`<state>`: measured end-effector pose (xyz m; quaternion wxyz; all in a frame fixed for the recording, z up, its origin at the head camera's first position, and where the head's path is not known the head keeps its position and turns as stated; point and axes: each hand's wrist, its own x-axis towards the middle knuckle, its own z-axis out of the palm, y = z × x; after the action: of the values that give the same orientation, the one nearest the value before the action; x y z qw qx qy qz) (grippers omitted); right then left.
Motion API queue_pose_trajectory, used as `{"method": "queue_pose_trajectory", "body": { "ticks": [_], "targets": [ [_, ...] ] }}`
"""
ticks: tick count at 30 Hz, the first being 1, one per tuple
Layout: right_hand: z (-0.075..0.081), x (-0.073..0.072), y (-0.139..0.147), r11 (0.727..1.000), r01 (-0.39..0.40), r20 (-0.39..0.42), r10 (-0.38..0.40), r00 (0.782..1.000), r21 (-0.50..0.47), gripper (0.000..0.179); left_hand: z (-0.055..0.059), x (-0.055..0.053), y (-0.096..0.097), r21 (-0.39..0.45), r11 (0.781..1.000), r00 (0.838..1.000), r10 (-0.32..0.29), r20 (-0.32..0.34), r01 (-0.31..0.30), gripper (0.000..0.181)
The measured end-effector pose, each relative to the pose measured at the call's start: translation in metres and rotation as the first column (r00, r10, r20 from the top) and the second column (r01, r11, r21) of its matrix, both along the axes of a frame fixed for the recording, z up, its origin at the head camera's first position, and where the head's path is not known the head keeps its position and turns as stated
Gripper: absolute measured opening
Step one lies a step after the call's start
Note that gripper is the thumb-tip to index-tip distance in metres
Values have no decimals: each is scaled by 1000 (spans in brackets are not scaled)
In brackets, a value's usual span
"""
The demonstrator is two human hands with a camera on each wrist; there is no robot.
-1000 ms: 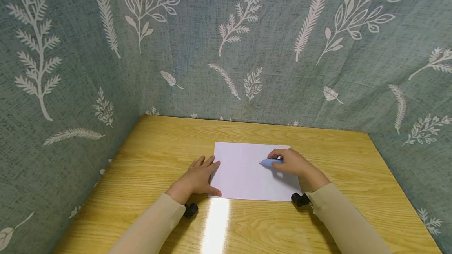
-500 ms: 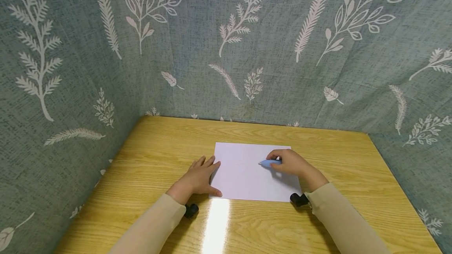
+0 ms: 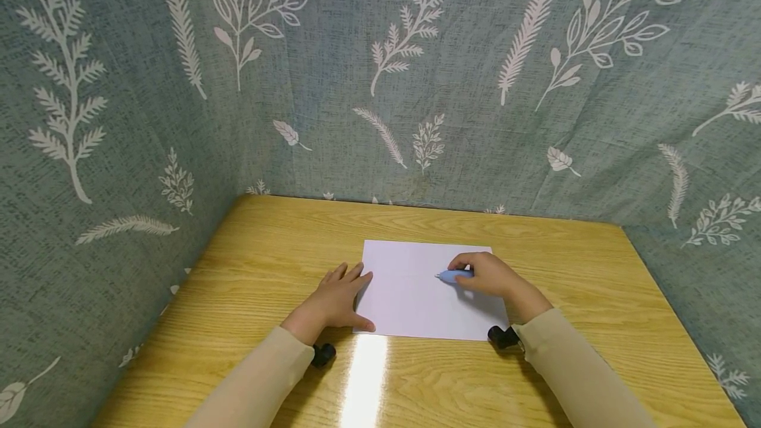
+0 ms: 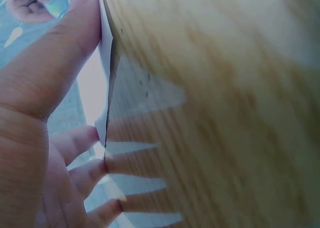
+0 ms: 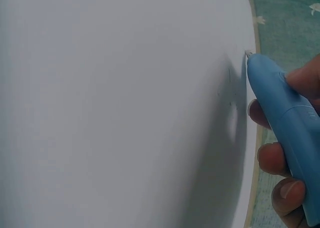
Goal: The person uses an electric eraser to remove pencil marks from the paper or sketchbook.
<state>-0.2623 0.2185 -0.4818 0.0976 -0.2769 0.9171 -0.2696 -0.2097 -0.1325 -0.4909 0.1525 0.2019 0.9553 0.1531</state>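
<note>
A white sheet of paper (image 3: 410,292) lies flat on the wooden table in the head view. On its left edge rests my left hand (image 3: 333,299), fingers spread and thumb at the near corner. My right hand (image 3: 490,277) grips a thick light-blue pen-shaped tool (image 5: 285,123), which looks like an electric eraser. Its narrow tip points left and is at or just above the paper; contact is hard to tell. Small dark specks show on the paper beside the tool in the right wrist view. The left wrist view shows my left thumb (image 4: 55,67) along the sheet's edge.
The wooden table (image 3: 285,230) extends around the sheet, with a bright light reflection in front of it. Patterned green-blue fabric (image 3: 333,71) hangs behind and at both sides. Small black cameras (image 3: 502,337) sit at both wrists.
My right hand has shifted very slightly left and toward me with the blue electric eraser, mostly in the earlier half second. The left hand and the sheet stay in place.
</note>
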Motion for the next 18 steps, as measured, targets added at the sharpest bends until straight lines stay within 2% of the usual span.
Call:
{"method": "queue_pose_trajectory", "body": {
  "ticks": [9,18],
  "targets": [
    [-2,-1,-1,1000,-5,-32,6,999,18,18,-3,-1,-1,-6,1000,1000,2,-11,-2,108],
    [0,-1,-3,1000,4,-28,-3,1000,28,18,-4,-1,0,-15,1000,1000,2,-14,-3,108]
  ]
}}
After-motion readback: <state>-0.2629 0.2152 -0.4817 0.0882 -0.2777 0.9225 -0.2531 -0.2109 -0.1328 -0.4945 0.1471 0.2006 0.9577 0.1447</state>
